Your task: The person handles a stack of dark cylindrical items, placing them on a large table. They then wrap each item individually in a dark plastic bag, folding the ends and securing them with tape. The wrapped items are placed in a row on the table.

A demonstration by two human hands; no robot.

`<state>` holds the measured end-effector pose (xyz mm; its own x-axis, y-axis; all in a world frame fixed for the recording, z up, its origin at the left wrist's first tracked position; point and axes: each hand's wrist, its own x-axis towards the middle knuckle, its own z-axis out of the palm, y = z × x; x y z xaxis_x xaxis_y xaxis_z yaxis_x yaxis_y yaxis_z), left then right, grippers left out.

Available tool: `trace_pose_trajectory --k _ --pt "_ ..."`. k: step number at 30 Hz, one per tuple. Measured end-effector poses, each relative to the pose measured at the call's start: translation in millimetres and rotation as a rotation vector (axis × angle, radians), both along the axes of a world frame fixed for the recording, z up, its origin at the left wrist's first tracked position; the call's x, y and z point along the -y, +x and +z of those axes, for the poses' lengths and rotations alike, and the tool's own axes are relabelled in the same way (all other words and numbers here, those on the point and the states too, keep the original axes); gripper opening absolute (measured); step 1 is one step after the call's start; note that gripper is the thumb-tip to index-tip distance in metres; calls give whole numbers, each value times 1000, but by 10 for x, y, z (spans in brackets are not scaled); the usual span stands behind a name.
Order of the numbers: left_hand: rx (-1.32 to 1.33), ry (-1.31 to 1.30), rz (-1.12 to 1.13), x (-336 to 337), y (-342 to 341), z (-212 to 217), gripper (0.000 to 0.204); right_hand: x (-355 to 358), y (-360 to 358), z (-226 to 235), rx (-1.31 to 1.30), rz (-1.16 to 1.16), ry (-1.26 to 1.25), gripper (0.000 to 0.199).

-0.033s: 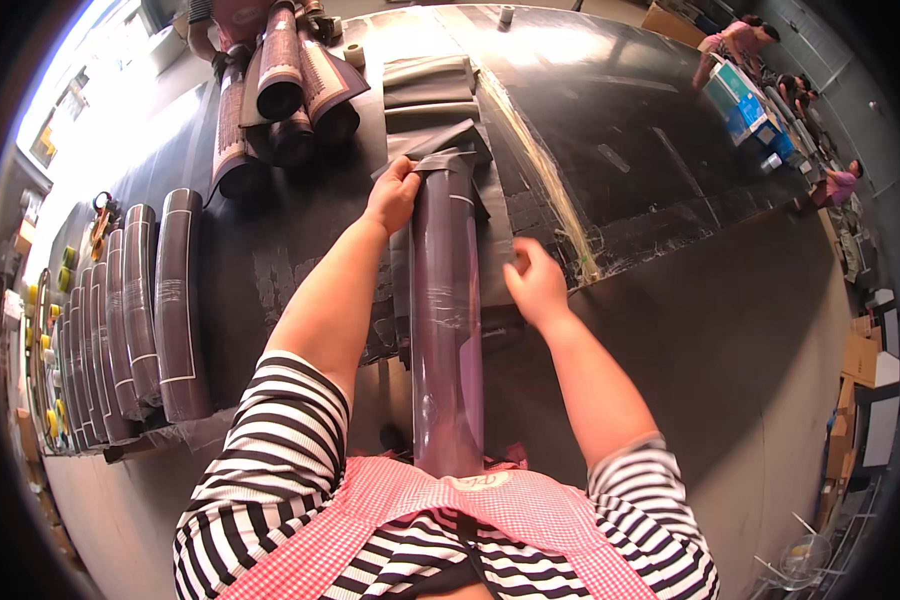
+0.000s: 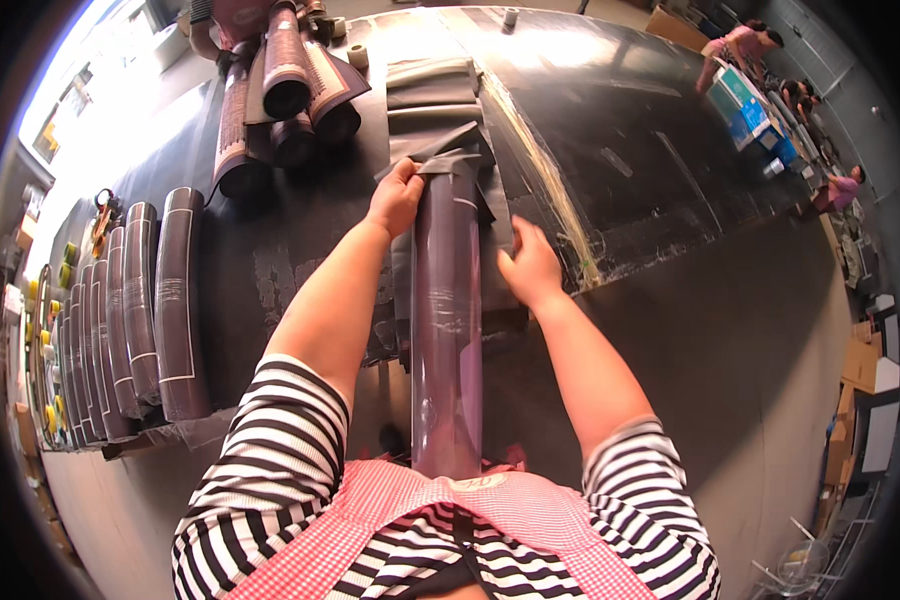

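Note:
A long dark purple roll in clear film reaches from my body out onto the black table. Its far end sits in a dark grey cover that is bunched around it. My left hand grips the cover's edge at the far left corner of the roll's end. My right hand lies against the roll's right side with its fingers curled on the grey cover there. Both forearms flank the roll.
A row of several wrapped dark rolls lies along the table's left edge. More rolls are piled at the far end beside a stack of folded grey covers and a tape roll. Other people work at the far right.

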<state>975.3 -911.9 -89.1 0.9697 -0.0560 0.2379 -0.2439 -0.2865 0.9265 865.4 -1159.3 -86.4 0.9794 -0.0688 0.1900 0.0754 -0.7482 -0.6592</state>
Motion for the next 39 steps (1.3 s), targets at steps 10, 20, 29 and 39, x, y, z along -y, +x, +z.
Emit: trace_pose_trajectory --k 10,20,29,39 --pt "-237 -160 -114 -610 -505 -292 6 -384 258 -136 103 503 -51 12" --pt "57 355 -867 -161 -2990 556 24 644 -2159 -367 -754 779 431 41" --pt "133 434 -767 138 -2347 965 17 -36 -1489 619 -571 997 216 23" --pt "118 185 -653 70 -2450 935 14 -427 -672 241 -840 924 972 15"
